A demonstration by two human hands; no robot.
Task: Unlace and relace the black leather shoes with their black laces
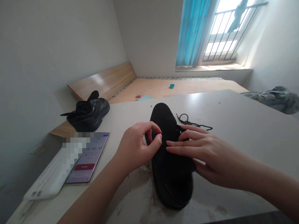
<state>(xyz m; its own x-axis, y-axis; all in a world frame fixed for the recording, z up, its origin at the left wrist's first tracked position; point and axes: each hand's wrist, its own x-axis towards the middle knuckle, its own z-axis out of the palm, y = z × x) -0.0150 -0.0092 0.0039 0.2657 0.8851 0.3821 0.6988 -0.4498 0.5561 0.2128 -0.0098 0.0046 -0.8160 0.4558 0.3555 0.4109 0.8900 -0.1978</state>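
I have the thick-soled black shoe standing on the glossy white table. Against its left side, the left hand curls, thumb and forefinger tips nearly meeting; I can't tell whether they pinch anything. Across its right side, the right hand lays loosely spread, nearly straight fingers, thumb apart. Beyond them, right of the shoe, I see a thin black lace.

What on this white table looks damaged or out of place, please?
The white tabletop looks soiled or worn: dark marks spoil its surface left of the nearer black shoe. A black shoelace also lies untidily, loosely curled beyond the right hand.
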